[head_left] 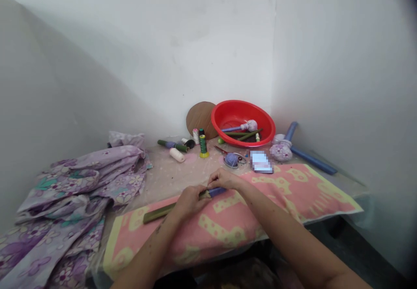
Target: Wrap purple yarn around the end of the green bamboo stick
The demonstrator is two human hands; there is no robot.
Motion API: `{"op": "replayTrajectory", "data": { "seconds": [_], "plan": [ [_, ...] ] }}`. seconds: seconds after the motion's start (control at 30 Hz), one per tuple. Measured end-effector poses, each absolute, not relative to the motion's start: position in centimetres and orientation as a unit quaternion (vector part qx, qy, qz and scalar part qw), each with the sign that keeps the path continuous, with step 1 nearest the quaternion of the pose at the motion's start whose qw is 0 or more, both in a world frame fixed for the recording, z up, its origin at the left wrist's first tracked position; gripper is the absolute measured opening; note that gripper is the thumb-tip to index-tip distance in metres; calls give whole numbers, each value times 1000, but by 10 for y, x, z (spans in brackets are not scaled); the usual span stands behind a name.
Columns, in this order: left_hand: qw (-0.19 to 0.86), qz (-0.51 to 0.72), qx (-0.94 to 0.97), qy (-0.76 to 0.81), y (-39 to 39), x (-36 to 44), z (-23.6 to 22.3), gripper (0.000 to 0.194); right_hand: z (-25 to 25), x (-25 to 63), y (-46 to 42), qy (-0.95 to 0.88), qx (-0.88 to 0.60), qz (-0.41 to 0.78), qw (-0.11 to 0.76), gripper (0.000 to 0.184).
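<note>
A person's left grip (190, 202) closes around a green stick (159, 212), its far end wrapped in purple, as the right grip (223, 179) pinches the stick beside the wrapping. The stick lies over a pink-and-yellow towel (224, 232) on the bench (163, 171), with thread spools (203, 146) and a red plastic basin (243, 104) beyond.

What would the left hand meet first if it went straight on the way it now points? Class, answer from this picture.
Most likely the right hand, just ahead of the left hand and beside the purple-wrapped end of the green stick. Depth is hard to judge from this single view.
</note>
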State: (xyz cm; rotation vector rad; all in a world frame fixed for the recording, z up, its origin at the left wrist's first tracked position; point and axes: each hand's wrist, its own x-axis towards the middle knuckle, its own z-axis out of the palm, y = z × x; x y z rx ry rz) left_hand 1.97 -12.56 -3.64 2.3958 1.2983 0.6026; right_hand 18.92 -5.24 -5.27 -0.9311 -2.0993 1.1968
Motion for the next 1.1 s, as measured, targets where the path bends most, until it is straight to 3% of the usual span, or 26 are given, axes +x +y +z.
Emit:
{"op": "replayTrajectory", "data": {
  "seconds": [0.27,0.8,1.1],
  "plan": [
    [131,247,840,465,-132,18,-42,35,-55,192,-49,-759,-328,504,251,20],
    [92,280,833,469,-132,15,-54,24,-61,190,-56,-764,-314,495,268,24],
    [46,289,835,466,-139,15,-55,19,-56,189,-56,-759,-310,526,227,23]
  ]
}}
